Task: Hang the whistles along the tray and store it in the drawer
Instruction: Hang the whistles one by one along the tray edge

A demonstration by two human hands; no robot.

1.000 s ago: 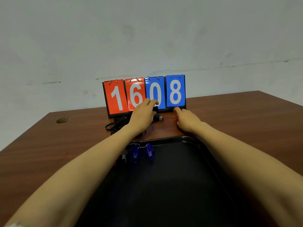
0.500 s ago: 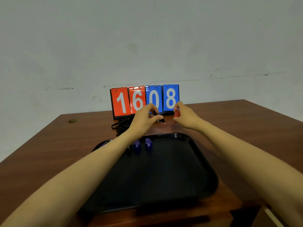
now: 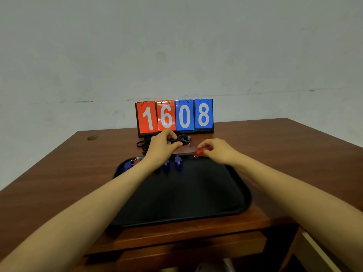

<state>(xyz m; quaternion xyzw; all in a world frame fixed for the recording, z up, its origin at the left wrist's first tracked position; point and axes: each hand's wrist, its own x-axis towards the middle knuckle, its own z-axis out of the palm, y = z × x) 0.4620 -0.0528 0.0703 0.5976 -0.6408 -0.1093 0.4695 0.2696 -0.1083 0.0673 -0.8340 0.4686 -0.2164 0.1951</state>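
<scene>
Your right hand (image 3: 218,152) pinches a red whistle (image 3: 200,152) at the far rim of the black tray (image 3: 196,193). Your left hand (image 3: 163,146) curls round the black lanyards (image 3: 181,141) just behind it. Blue whistles (image 3: 178,162) sit along that rim. The tray rests on a brown wooden desk (image 3: 59,173) against a pale wall (image 3: 176,46).

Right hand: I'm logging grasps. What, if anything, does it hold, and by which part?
The right hand pinches the red whistle by the end opposite its ring.

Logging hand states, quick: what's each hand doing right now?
Left hand: closed, gripping the black lanyard tangle.
Right hand: closed, pinching the red whistle.
</scene>
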